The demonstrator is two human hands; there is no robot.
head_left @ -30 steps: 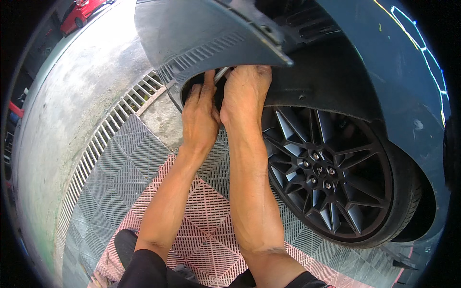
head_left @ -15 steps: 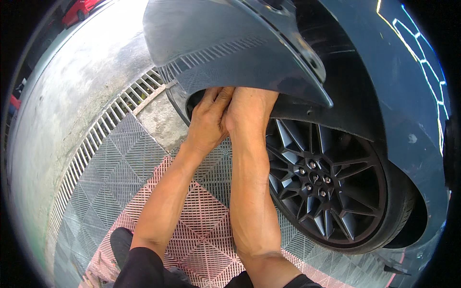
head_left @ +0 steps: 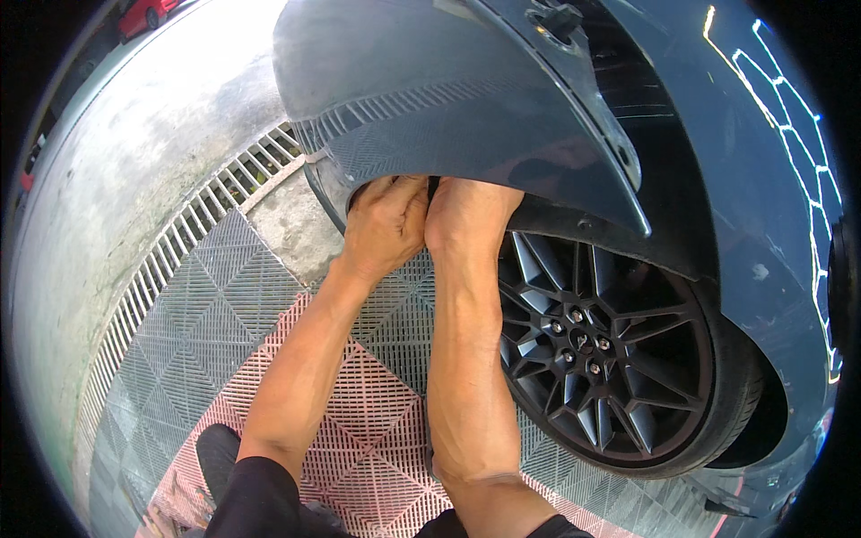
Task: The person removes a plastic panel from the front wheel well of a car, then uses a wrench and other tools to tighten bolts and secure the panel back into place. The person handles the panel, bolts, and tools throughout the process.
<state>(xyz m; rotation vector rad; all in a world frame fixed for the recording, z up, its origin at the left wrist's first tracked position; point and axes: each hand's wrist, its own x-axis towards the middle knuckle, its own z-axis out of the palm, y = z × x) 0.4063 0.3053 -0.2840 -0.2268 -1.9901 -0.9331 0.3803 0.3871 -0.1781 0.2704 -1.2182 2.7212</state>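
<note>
Body panel [head_left: 430, 117] juts beside the wheel arch [head_left: 677, 161], over an edge of the tiled floor [head_left: 215, 269]. Left hand [head_left: 386, 229] and right hand [head_left: 471, 213] reach under the panel's lower edge; whether they grip anything, I cannot tell. The wheel arch holds a black wheel [head_left: 581, 341].

Grey-and-pink slatted plastic tile floor [head_left: 377, 394]; pale barred drain grating [head_left: 199, 213], nine o'clock; smooth whitish concrete [head_left: 143, 134], ten o'clock. On tile floor: dark shoe [head_left: 218, 459], near eight o'clock.

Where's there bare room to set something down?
Bare grey tiles lie between the slatted drain and left forearm; pink tiles between that and the right forearm. It's crowded under the blue-grey panel, where the left hand and right hand sit, beside the wheel.
</note>
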